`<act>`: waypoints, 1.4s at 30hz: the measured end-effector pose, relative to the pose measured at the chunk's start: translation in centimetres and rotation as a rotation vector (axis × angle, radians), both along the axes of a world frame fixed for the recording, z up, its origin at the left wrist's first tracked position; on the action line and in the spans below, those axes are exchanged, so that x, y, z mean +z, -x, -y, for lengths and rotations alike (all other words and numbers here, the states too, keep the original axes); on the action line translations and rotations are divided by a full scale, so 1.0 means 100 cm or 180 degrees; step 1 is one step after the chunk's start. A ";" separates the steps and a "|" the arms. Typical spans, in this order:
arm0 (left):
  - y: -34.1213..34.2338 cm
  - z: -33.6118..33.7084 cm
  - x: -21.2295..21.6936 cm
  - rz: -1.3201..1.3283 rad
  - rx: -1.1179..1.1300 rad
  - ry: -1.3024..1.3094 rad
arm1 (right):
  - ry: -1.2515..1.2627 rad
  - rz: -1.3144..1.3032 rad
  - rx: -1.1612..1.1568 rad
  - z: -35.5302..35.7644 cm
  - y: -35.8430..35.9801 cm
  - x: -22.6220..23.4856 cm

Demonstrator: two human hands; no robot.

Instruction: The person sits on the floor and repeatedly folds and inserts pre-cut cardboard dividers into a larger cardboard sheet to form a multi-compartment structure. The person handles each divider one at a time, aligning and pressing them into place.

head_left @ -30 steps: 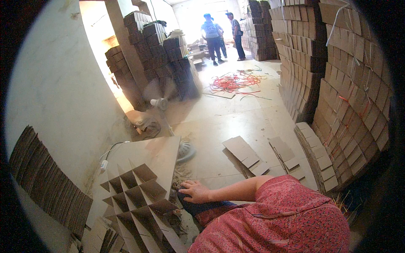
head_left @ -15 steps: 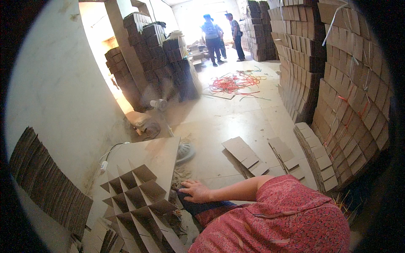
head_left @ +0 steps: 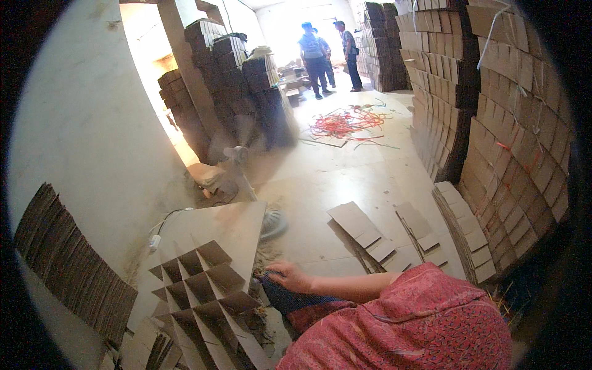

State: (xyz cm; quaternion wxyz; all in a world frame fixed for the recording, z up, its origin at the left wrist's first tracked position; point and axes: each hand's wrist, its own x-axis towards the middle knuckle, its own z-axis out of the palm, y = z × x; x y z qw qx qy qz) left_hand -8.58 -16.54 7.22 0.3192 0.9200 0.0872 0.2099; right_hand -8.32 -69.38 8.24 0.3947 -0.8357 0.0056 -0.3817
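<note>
My right hand (head_left: 291,277) lies over my dark blue trouser leg (head_left: 293,302), its fingers bunched on the cloth. The bare forearm reaches leftward from a red patterned sleeve (head_left: 425,290). Left of this hand, apart from it, stands a brown cardboard divider grid (head_left: 196,280) of interlocked strips forming open cells. Its far part rests against a flat pale board (head_left: 237,216). My left hand does not show.
Cardboard sheets (head_left: 68,262) are stacked by the left wall. A fan (head_left: 236,154) stands beyond the board. Flat cardboard pieces (head_left: 357,223) lie on the floor; tall cardboard stacks (head_left: 438,80) line the right. Farther off are tangled red straps (head_left: 345,125) and several people (head_left: 314,55).
My right hand's fingers were spread on the trouser leg; now they are drawn together there. The view has shifted slightly, and the divider grid stays in place.
</note>
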 end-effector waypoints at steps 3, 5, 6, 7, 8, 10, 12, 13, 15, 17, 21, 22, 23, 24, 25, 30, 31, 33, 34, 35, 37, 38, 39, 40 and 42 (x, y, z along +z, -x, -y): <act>0.000 -0.008 -0.001 0.0148 -0.0077 0.0019 | -0.0353 0.0764 0.0294 -0.021 0.020 0.107; 0.004 -0.011 -0.002 0.0136 -0.0031 0.0020 | -0.1077 0.0910 0.1237 -0.039 0.057 0.202; 0.004 -0.010 -0.003 0.0079 -0.0014 -0.0010 | -0.1298 0.1246 0.1835 -0.047 0.075 0.236; 0.004 -0.009 -0.005 0.0026 0.0011 -0.0043 | -0.1519 0.1583 0.2443 -0.053 0.090 0.263; 0.007 -0.011 -0.005 0.0023 0.0012 0.0002 | -0.1297 0.1804 0.2948 -0.059 0.103 0.288; 0.010 -0.011 -0.004 -0.0008 -0.0051 0.0099 | -0.0791 0.2116 0.4025 -0.065 0.119 0.325; 0.017 -0.012 0.004 0.0010 0.0018 0.0085 | -0.0523 0.2895 0.4786 -0.083 0.113 0.337; 0.016 -0.013 0.005 0.0013 0.0025 0.0055 | -0.0506 0.3553 0.4851 -0.104 0.101 0.337; -0.004 0.004 -0.004 -0.0089 -0.0297 0.0022 | -0.0399 0.3974 0.4733 -0.110 0.110 0.346; -0.002 -0.006 -0.006 -0.0018 -0.0162 -0.0032 | -0.0720 0.4217 0.4880 -0.124 0.113 0.353; -0.001 -0.020 -0.015 0.0065 0.0020 -0.0113 | -0.1071 0.3907 0.5123 -0.129 0.116 0.350; -0.003 -0.022 -0.018 0.0084 0.0042 -0.0145 | -0.1114 0.3954 0.5111 -0.132 0.115 0.347; -0.005 -0.023 -0.020 0.0106 0.0050 -0.0156 | -0.1223 0.4188 0.4973 -0.145 0.110 0.340; -0.007 -0.027 -0.025 0.0080 0.0107 -0.0215 | -0.1252 0.4234 0.4955 -0.147 0.110 0.337; -0.008 -0.027 -0.028 0.0087 0.0105 -0.0178 | -0.1285 0.4274 0.4941 -0.149 0.109 0.337; -0.021 -0.015 -0.037 0.0290 -0.0341 0.0087 | -0.1305 0.3846 0.5083 -0.135 0.127 0.340; -0.015 -0.019 -0.032 0.0288 -0.0282 0.0218 | -0.1336 0.3811 0.5188 -0.136 0.124 0.343; -0.003 -0.027 -0.023 0.0293 -0.0179 0.0471 | -0.1232 0.3831 0.5328 -0.135 0.117 0.353; -0.004 -0.025 -0.022 0.0250 -0.0247 0.0607 | -0.1151 0.3863 0.5270 -0.134 0.117 0.352; -0.004 -0.024 -0.022 0.0224 -0.0220 0.0584 | -0.1146 0.4004 0.5202 -0.140 0.113 0.348; -0.003 -0.023 -0.023 0.0189 -0.0126 0.0537 | -0.1160 0.3957 0.5220 -0.140 0.113 0.345; -0.007 -0.023 -0.027 0.0244 -0.0260 0.0516 | -0.1142 0.3761 0.5275 -0.132 0.122 0.350; -0.010 -0.026 -0.032 0.0302 -0.0384 0.0493 | -0.1103 0.3759 0.5318 -0.130 0.123 0.352; -0.013 -0.029 -0.037 0.0357 -0.0513 0.0459 | -0.1062 0.3761 0.5361 -0.128 0.124 0.354; -0.017 -0.033 -0.046 0.0352 -0.0401 0.0379 | -0.0894 0.4073 0.5383 -0.128 0.118 0.356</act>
